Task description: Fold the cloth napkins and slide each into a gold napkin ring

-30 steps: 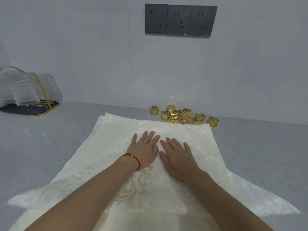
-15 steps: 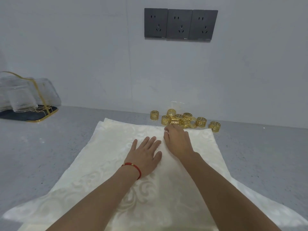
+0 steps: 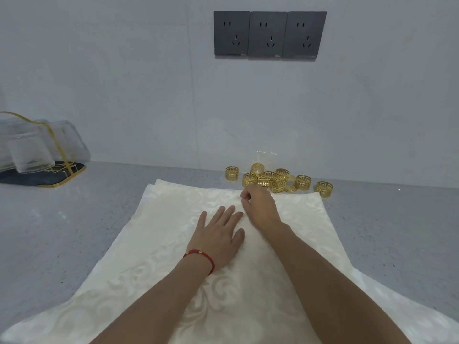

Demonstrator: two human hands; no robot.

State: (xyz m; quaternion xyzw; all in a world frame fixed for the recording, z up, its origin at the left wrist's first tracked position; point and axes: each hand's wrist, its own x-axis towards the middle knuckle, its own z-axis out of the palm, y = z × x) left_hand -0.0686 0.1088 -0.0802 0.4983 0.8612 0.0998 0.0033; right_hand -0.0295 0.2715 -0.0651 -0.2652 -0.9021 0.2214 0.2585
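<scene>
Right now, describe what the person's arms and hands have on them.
Both forearms are bare, with no sleeves showing anywhere in the view. The left hand has a thin red cord bracelet at the wrist, with a small gold bead on it. The right hand wears nothing visible: no ring, watch, bracelet or glove.

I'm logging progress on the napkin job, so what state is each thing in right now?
Cream damask cloth napkins: stacked, spread flat, unfolded.
Gold fretwork napkin rings: loose cluster by the wall, all empty.
Left hand: flat, pressing the top napkin.
Right hand: fingers curled at the napkin's far edge; grip hidden.
Clear glasses: upturned on a gold-wire rack.
Dark wall sockets: nothing plugged in.
</scene>
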